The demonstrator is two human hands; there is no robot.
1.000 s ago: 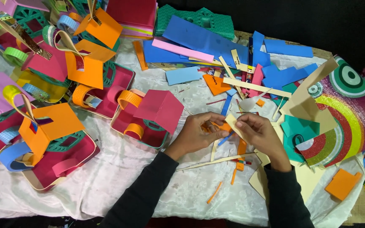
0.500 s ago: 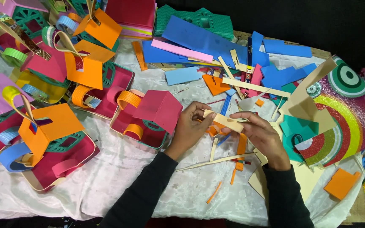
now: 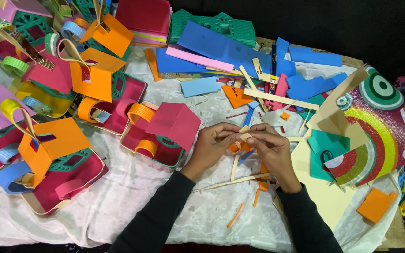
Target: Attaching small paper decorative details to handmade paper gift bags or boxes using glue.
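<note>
Far left of the counter, covered in white cloth: finished foam houses, orange roof on a crimson base nearest the edge, and a crimson-roofed house with orange loops just beside the working area. Left hand: fingers curled, thumb and forefinger pinching one end of a short cream foam strip. Right hand: likewise pinching the other end; the fingertips of both hands nearly meet over it. The strip sits between the two hands, raised off the cloth, seemingly bent or folded at its middle; the exact crease cannot be made out. Judged step: shaping a strip into a loop or fold, like the loops on the finished houses. The next move would call for keeping both ends aligned while the bend is closed, with light pressure so the foam does not spring back. Below the hands lie orange scraps and a long cream strip on the cloth. Further right: blue foam offcuts, a teal piece and a glitter rainbow sheet, well apart from the hands.
</note>
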